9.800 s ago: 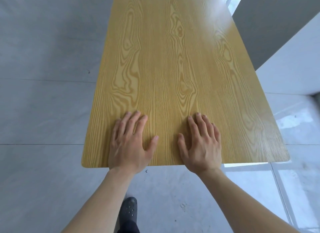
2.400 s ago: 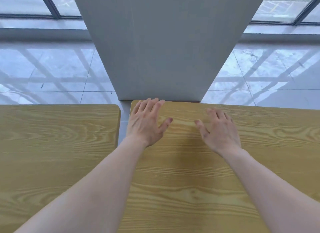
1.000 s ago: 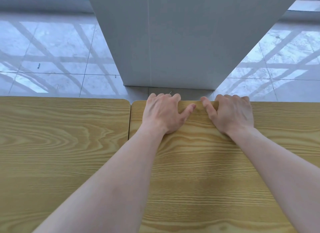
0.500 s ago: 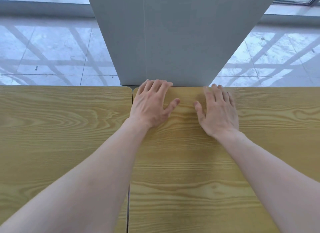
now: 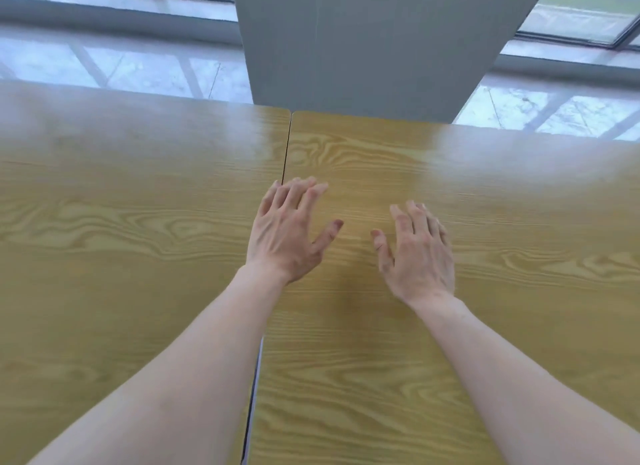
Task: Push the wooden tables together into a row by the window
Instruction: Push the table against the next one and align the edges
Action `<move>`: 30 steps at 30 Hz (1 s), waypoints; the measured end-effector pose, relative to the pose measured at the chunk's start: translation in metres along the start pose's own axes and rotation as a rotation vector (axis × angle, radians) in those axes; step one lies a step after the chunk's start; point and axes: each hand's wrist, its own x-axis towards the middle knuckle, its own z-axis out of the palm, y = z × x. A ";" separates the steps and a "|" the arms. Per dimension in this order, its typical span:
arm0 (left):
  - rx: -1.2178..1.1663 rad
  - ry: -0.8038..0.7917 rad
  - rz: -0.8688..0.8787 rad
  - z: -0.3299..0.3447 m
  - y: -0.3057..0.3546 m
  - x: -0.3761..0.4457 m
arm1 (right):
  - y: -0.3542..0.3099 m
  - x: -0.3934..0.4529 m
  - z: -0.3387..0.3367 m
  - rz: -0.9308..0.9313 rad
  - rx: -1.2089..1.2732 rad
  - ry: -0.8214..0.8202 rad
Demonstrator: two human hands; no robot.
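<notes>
Two light wooden tables stand side by side, the left table [image 5: 121, 222] and the right table [image 5: 519, 222], with only a thin dark seam between them. Their far edges lie close to a grey pillar. My left hand [image 5: 289, 232] hovers over the right table just beside the seam, fingers spread, holding nothing. My right hand [image 5: 417, 253] is a little to its right and nearer to me, also spread and empty. Whether the palms touch the wood I cannot tell.
A wide grey pillar [image 5: 381, 45] rises right behind the far edges of the tables. Glossy floor tiles [image 5: 138, 66] and low window frames [image 5: 571, 25] run along the back on both sides of it.
Both hands have pulled back from the far edge of the right table toward the middle of its top. The seam between the tables has stayed narrow.
</notes>
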 end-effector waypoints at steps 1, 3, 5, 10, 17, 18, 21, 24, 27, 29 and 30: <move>0.004 0.006 -0.010 0.002 0.008 -0.022 | 0.002 -0.022 0.001 -0.011 0.005 0.009; -0.005 0.011 -0.022 0.006 0.028 -0.066 | 0.008 -0.067 0.003 -0.025 0.015 0.033; -0.017 0.008 -0.033 0.012 0.047 -0.107 | 0.015 -0.110 0.008 -0.035 0.025 0.047; -0.020 -0.047 -0.023 0.035 0.081 -0.192 | 0.026 -0.189 0.027 -0.042 0.042 0.069; 0.054 -0.104 0.006 0.056 0.079 -0.225 | 0.024 -0.207 0.040 -0.047 0.008 0.070; 0.056 -0.104 0.007 0.055 0.079 -0.225 | 0.023 -0.208 0.040 -0.043 -0.001 0.070; 0.040 -0.076 0.013 0.056 0.078 -0.226 | 0.021 -0.209 0.041 -0.032 -0.020 0.086; 0.030 -0.061 0.014 0.058 0.073 -0.226 | 0.017 -0.209 0.042 -0.023 -0.046 0.086; 0.021 -0.049 0.017 0.055 0.067 -0.225 | 0.010 -0.208 0.043 -0.010 -0.052 0.084; 0.013 -0.042 0.021 0.054 0.066 -0.224 | 0.010 -0.208 0.043 -0.010 -0.049 0.081; 0.013 -0.039 0.025 0.055 0.066 -0.224 | 0.010 -0.208 0.043 -0.012 -0.046 0.084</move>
